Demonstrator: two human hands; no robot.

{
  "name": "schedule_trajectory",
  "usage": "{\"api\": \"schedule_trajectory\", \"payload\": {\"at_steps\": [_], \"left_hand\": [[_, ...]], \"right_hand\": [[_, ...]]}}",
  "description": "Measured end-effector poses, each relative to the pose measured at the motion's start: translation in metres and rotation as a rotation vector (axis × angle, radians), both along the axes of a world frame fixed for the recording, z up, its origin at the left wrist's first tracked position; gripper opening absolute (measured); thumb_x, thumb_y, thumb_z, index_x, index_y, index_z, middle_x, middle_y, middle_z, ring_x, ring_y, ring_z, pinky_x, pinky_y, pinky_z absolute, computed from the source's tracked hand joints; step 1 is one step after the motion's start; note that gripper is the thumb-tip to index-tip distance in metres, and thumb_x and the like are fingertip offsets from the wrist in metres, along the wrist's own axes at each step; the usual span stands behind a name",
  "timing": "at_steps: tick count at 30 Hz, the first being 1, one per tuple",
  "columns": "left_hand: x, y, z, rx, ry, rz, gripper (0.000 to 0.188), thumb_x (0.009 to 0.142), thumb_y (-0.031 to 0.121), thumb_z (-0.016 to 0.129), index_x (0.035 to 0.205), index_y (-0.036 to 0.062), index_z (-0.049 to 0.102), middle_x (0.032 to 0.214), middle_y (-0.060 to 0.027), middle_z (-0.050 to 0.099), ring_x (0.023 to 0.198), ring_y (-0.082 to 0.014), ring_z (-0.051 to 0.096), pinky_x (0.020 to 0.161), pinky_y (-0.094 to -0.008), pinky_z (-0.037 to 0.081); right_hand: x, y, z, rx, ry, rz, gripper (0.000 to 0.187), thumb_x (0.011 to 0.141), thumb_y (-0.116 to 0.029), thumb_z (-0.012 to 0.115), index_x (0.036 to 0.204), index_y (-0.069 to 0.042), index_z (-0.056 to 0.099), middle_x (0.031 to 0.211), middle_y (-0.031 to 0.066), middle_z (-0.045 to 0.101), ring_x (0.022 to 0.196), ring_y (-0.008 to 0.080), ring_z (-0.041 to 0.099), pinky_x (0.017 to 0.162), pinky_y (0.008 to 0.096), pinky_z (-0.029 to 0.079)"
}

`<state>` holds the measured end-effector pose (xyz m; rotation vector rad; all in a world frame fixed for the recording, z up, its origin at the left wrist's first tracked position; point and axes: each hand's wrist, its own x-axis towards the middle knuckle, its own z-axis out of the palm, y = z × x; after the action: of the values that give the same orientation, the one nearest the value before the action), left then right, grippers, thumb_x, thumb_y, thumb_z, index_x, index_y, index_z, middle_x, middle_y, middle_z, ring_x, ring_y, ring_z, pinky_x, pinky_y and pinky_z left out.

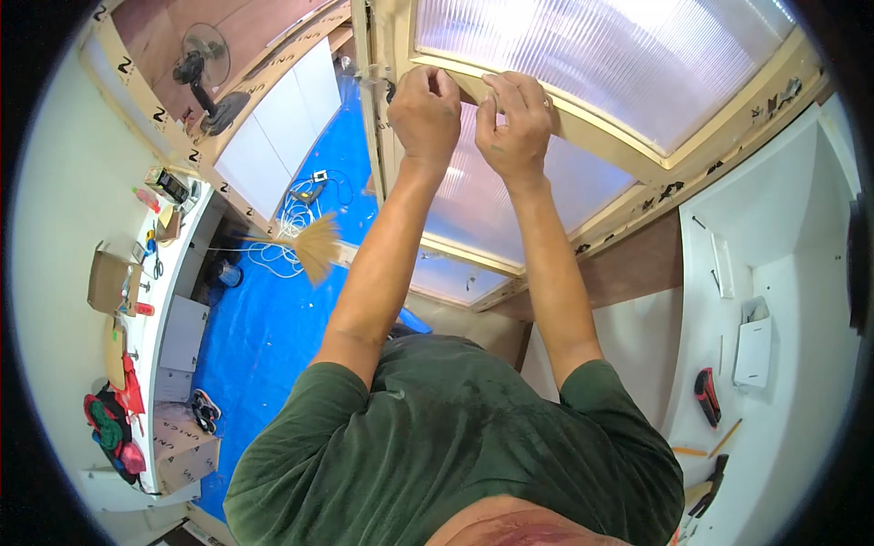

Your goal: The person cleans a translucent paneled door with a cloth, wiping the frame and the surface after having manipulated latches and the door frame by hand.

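Both my arms reach up to a cream-coloured frame (596, 136) that holds ribbed translucent panels (596, 64). My left hand (425, 114) is closed at the frame's rail, near the upright on its left. Its fingertips are bunched together, and whatever they pinch is hidden. Just to the right, my right hand (517, 127) is bent against the same rail, with the thumb raised and the fingers curled. I cannot make out anything between those fingers. Below the rail, a second ribbed panel (578, 187) shows between and beside my forearms.
Blue sheeting (264, 355) covers the floor at left, with a straw broom (317, 247) and coiled white cable (293, 223). A fan (193, 71) stands far left. The left white counter holds a cardboard box (111, 280). A red utility knife (706, 397) lies on the right white unit (774, 241).
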<state>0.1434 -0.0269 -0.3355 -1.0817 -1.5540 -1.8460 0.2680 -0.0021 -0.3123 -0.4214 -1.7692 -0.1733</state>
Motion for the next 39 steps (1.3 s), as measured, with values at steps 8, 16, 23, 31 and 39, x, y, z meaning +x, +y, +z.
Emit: {"api": "schedule_trajectory", "payload": {"at_steps": [8, 16, 23, 31, 39], "left_hand": [[-0.003, 0.014, 0.002, 0.025, -0.04, 0.005, 0.015, 0.082, 0.011, 0.07, 0.075, 0.0036, 0.059, 0.072, -0.0135, 0.064, 0.061, -0.0316, 0.063, 0.059, -0.0437, 0.052], [0.017, -0.002, -0.012, 0.038, -0.109, -0.302, 0.01, 0.087, 0.009, 0.07, 0.086, 0.0011, 0.064, 0.075, -0.0129, 0.065, 0.06, -0.0264, 0.062, 0.06, -0.0387, 0.053], [-0.007, -0.012, -0.021, 0.092, -0.446, -0.452, 0.017, 0.095, 0.015, 0.073, 0.092, -0.0005, 0.066, 0.08, -0.0067, 0.067, 0.067, -0.0142, 0.062, 0.064, -0.0313, 0.052], [-0.015, -0.007, -0.006, 0.206, -0.843, -0.75, 0.026, 0.095, 0.017, 0.076, 0.084, 0.0041, 0.057, 0.065, -0.0073, 0.062, 0.045, -0.0147, 0.059, 0.039, -0.0267, 0.043], [-0.004, -0.008, -0.001, 0.189, -0.754, -0.822, 0.021, 0.096, 0.012, 0.074, 0.085, 0.0016, 0.059, 0.067, -0.0063, 0.064, 0.046, -0.0123, 0.058, 0.038, -0.0248, 0.043]], "right_hand": [[-0.003, -0.002, 0.001, -0.021, 0.01, -0.007, 0.021, 0.082, -0.005, 0.067, 0.102, -0.007, 0.071, 0.102, 0.0104, 0.066, 0.096, 0.0319, 0.066, 0.088, 0.0455, 0.049], [0.001, 0.004, 0.0, -0.002, 0.004, 0.017, 0.023, 0.08, -0.004, 0.066, 0.103, -0.006, 0.071, 0.102, 0.0113, 0.066, 0.093, 0.0333, 0.065, 0.086, 0.0448, 0.051], [0.0, 0.005, -0.002, -0.001, 0.005, 0.023, 0.025, 0.079, -0.002, 0.066, 0.103, -0.006, 0.072, 0.103, 0.0107, 0.067, 0.091, 0.032, 0.066, 0.085, 0.0454, 0.05], [-0.003, 0.003, -0.003, -0.008, 0.005, -0.019, 0.025, 0.079, -0.003, 0.068, 0.103, -0.007, 0.073, 0.101, 0.0075, 0.068, 0.093, 0.0296, 0.065, 0.086, 0.043, 0.048], [-0.009, 0.002, -0.003, 0.02, 0.009, -0.038, 0.024, 0.079, -0.004, 0.068, 0.103, -0.008, 0.072, 0.101, 0.0079, 0.066, 0.093, 0.0298, 0.064, 0.086, 0.0433, 0.049]]}}
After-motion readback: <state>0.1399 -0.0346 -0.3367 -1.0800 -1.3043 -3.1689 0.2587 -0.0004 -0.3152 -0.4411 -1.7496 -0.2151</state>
